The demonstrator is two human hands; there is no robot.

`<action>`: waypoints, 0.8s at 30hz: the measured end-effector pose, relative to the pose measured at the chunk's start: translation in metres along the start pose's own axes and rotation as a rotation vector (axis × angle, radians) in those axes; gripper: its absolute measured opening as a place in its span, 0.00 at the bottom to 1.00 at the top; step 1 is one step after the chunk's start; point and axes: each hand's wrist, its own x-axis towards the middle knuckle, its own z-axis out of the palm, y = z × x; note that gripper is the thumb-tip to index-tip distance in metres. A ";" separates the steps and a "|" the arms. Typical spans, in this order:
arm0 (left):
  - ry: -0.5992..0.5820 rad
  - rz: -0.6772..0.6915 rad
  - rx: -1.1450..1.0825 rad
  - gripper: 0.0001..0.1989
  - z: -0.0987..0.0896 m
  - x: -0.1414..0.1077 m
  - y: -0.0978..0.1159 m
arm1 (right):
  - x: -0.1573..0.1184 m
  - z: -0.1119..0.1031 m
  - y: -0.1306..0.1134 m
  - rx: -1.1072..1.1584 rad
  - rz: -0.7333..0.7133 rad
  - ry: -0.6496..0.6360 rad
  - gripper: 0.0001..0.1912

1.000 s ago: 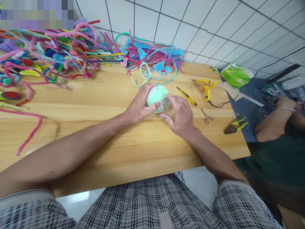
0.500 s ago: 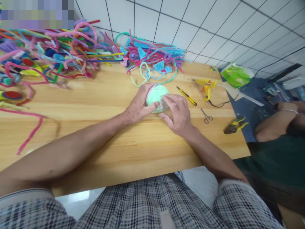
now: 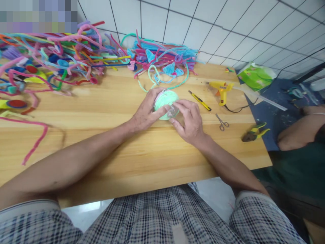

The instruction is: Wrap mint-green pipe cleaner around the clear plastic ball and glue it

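Note:
A round ball (image 3: pixel 166 98) wrapped in mint-green pipe cleaner is between my hands over the middle of the table. A clear, shiny patch shows on its lower right side. My left hand (image 3: pixel 149 110) wraps the ball from the left, its thumb lying across the front. Against the right side rest the curved fingers of my right hand (image 3: pixel 187 118), thumb low beside the clear patch. Whether those fingertips also pinch a pipe cleaner end, I cannot tell. Just beyond the ball lies a loose mint-green pipe cleaner (image 3: pixel 149 75), bent into a loop.
Several colourful pipe cleaners (image 3: pixel 76 57) heap along the back left of the wooden table (image 3: pixel 122 169). To the right lie a yellow utility knife (image 3: pixel 199 100), a yellow glue gun (image 3: pixel 221 89), scissors (image 3: pixel 222 122) and pliers (image 3: pixel 255 132). A person's arm (image 3: pixel 299 130) is at the right.
My right fingers have shifted slightly on the ball, and more of the clear patch shows. The left hand keeps its hold. The view has shifted a little.

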 end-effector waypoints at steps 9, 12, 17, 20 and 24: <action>-0.017 0.029 0.002 0.35 0.004 -0.001 0.002 | 0.003 0.013 -0.001 0.001 0.065 0.128 0.23; -0.020 0.039 0.000 0.36 0.004 -0.002 0.001 | 0.004 0.016 0.000 0.037 0.046 0.150 0.24; -0.041 0.097 0.047 0.43 0.003 -0.001 -0.005 | 0.003 0.018 0.001 -0.011 0.034 0.179 0.22; -0.037 0.116 0.066 0.43 0.004 0.000 -0.009 | 0.002 0.019 0.003 -0.018 0.047 0.131 0.24; -0.002 0.127 0.088 0.43 0.006 0.002 -0.013 | 0.000 0.019 0.006 -0.018 -0.003 0.187 0.27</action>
